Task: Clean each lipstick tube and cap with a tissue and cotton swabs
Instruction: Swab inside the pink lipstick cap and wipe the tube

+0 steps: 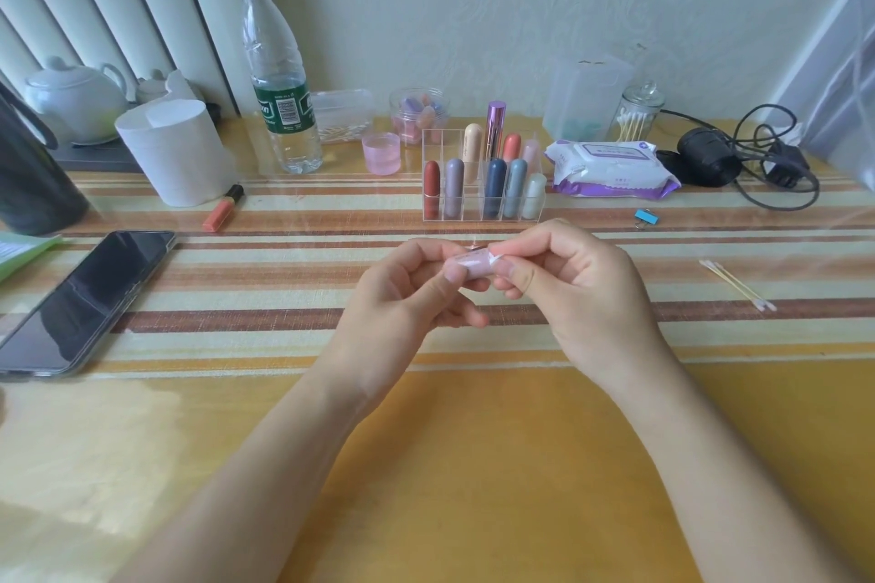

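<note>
A small pale pink lipstick tube (468,266) is held level above the table's middle, wrapped in a thin white tissue. My left hand (412,294) pinches its left end. My right hand (563,279) pinches the right end through the tissue. Most of the tube is hidden by fingers. Behind the hands stands a clear acrylic organiser (483,185) with several upright lipsticks in it. Two used cotton swabs (738,285) lie to the right of my right hand. An orange lipstick (223,208) lies on its side at the left.
A phone (85,298) lies at the left. At the back stand a tissue roll (175,152), a water bottle (279,76), a pink cup (381,152), a wet-wipe pack (611,168), a swab jar (637,114) and a black cable (757,166). A blue binder clip (644,217) is nearby.
</note>
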